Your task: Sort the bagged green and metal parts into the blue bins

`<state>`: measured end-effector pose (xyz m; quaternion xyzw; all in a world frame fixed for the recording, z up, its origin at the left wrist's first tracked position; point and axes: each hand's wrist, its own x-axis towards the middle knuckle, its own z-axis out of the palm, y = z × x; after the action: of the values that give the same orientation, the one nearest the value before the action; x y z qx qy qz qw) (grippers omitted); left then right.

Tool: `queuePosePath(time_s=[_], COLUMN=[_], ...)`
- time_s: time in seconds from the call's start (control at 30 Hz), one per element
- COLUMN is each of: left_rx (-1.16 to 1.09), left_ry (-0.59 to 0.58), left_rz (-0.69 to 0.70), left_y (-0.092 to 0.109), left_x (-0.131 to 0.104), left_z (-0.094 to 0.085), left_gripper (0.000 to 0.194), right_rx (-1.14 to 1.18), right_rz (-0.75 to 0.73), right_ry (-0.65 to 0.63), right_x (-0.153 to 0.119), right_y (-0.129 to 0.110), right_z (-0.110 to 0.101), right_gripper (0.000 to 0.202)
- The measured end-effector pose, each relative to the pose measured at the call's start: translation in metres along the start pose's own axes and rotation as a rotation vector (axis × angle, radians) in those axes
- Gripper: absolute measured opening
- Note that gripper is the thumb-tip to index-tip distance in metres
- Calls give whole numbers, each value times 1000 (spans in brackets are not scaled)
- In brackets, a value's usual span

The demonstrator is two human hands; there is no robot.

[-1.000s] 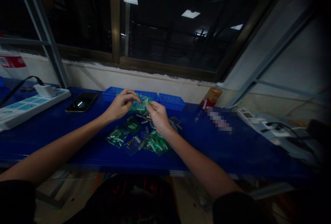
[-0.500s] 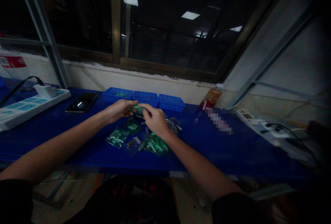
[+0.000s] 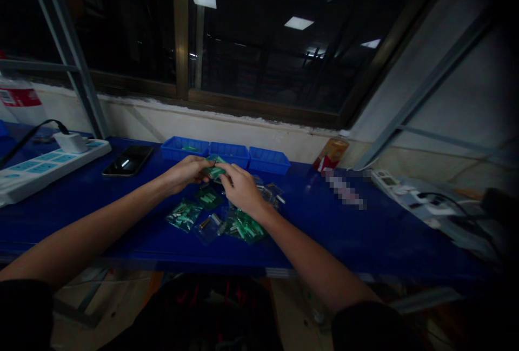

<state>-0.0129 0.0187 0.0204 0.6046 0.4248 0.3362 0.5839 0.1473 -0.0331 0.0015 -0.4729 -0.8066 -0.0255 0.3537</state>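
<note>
Between my two hands is a small green plastic bag (image 3: pixel 215 169), raised a little above the table in front of the blue bins. The fingers of my left hand (image 3: pixel 187 172) pinch its left side, while my right hand (image 3: pixel 242 186) grips it from the right. What the bag holds is too dark to make out. Below my hands lie more green bags of pale pieces (image 3: pixel 184 214), a clear bag with metal parts (image 3: pixel 208 227) and a heap of green bags (image 3: pixel 245 226). Clear bags with small metal pieces (image 3: pixel 271 194) lie partly behind my right hand.
Three blue bins (image 3: pixel 229 153) line the table's back by the wall; the left one holds something green. A phone (image 3: pixel 128 160) and a white power strip (image 3: pixel 52 170) lie left. A drink bottle (image 3: pixel 330 154) and another power strip (image 3: pixel 421 199) are on the right.
The green bag has come up slightly and shows more of its surface between my fingers. My fingers have shifted a little; the bags on the table have stayed put.
</note>
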Motion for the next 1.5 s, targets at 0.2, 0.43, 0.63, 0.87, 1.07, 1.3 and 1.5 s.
queuePosePath(time_s=[0.2, 0.43, 0.63, 0.87, 1.07, 1.3, 1.5], left_rx=[-21, -9, 1, -6, 13, 408, 928], left_ry=[46, 75, 71, 83, 77, 415, 658], left_rz=[86, 128, 152, 213, 255, 526, 505], left_y=[2, 4, 7, 3, 2, 2, -11], left_x=[-5, -6, -7, -6, -4, 21, 58], left_z=[6, 4, 4, 5, 4, -40, -75], left_gripper=[23, 22, 19, 21, 20, 24, 38], right_rx=[12, -51, 48, 212, 208, 173, 164], right_rz=[-94, -129, -2, -129, -283, -71, -3], right_ry=[-124, -124, 73, -60, -281, -40, 207], right_x=[-6, -8, 2, -5, -14, -7, -3], right_y=[-25, -34, -9, -20, -36, -32, -18], right_z=[2, 0, -14, 1, 5, -11, -14], right_gripper=[30, 18, 27, 29, 22, 19, 12])
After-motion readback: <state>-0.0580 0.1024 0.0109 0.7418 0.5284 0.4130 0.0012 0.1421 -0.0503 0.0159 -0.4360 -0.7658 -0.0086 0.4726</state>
